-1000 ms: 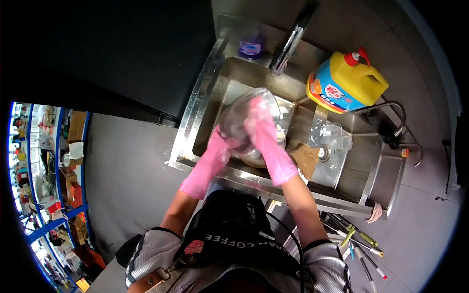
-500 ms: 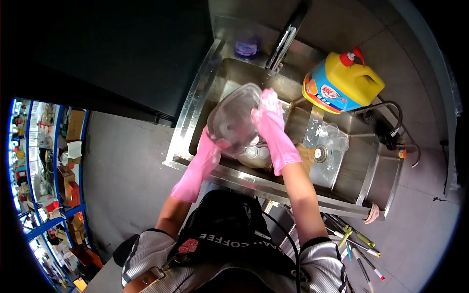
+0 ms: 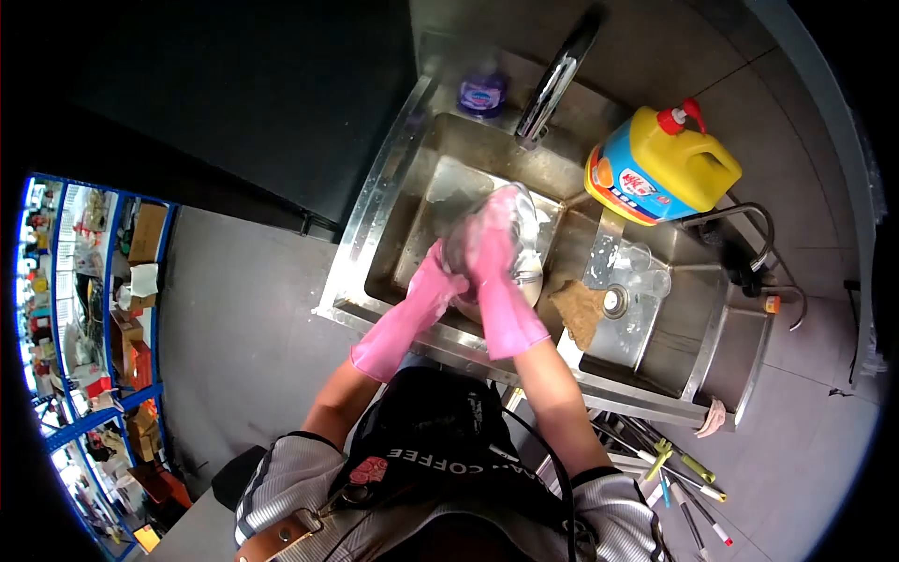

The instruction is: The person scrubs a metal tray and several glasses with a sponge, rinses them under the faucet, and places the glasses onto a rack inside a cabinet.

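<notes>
A clear plastic container (image 3: 455, 245), soapy and tilted, is over the left sink basin, mostly covered by my pink-gloved hands. My left hand (image 3: 436, 278) grips its near-left side, fingers curled. Against the container, further up, lies my right hand (image 3: 493, 234); its fingers are blurred, and whether a sponge or cloth is under them cannot be made out. Beneath both hands sits a round metal bowl (image 3: 530, 292), partly hidden.
A steel sink (image 3: 379, 201) with two basins spreads out below me, under a faucet (image 3: 552, 89). A yellow detergent jug (image 3: 688, 169) and a purple bottle (image 3: 481, 96) stand around it. A brown cloth (image 3: 579, 311) lies near the divider; clear cups (image 3: 646, 270) are in the right basin.
The container has been lowered and turned, its open side less visible. My right hand has moved down and left across it, closer to my left hand, which has shifted right.
</notes>
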Demonstrator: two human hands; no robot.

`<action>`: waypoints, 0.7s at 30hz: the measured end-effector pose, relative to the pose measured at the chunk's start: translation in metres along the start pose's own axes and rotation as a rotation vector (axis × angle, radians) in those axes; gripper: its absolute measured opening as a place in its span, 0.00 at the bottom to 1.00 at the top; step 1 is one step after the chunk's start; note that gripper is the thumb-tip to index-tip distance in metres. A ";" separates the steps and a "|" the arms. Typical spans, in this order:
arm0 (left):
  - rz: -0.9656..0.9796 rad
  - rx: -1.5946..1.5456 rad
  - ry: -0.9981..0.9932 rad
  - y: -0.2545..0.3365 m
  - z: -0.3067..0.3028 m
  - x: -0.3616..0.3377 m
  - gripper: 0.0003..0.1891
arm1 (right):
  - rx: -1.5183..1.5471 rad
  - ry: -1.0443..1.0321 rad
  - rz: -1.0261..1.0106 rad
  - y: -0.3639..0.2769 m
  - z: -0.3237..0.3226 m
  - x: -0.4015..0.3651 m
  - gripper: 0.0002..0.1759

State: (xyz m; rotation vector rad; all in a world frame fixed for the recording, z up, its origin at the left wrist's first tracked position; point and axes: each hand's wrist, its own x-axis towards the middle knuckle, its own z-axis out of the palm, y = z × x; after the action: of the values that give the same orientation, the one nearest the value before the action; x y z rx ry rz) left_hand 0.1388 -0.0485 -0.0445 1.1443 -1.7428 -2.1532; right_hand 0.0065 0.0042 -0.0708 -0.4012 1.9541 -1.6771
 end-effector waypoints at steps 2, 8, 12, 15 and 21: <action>-0.064 -0.152 0.001 0.031 0.005 -0.016 0.42 | 1.207 -0.017 0.126 -0.002 0.016 -0.005 0.30; -0.155 0.288 0.096 0.049 0.005 -0.018 0.42 | 1.005 -0.168 0.321 0.063 0.000 0.040 0.22; -0.097 -0.471 -0.249 0.095 -0.012 -0.037 0.41 | 1.992 -0.504 0.541 0.057 -0.015 0.027 0.24; 0.045 -0.479 -0.177 0.051 -0.004 -0.033 0.39 | 2.315 -0.625 0.534 0.047 -0.035 0.024 0.25; 0.130 -0.444 -0.109 0.051 0.007 -0.035 0.40 | 1.165 0.018 0.158 0.032 -0.048 0.001 0.14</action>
State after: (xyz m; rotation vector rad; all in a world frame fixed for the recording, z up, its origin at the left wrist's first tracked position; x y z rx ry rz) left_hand 0.1416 -0.0399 0.0172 0.7908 -1.2360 -2.3882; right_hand -0.0176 0.0485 -0.0981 0.2107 0.7124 -2.3280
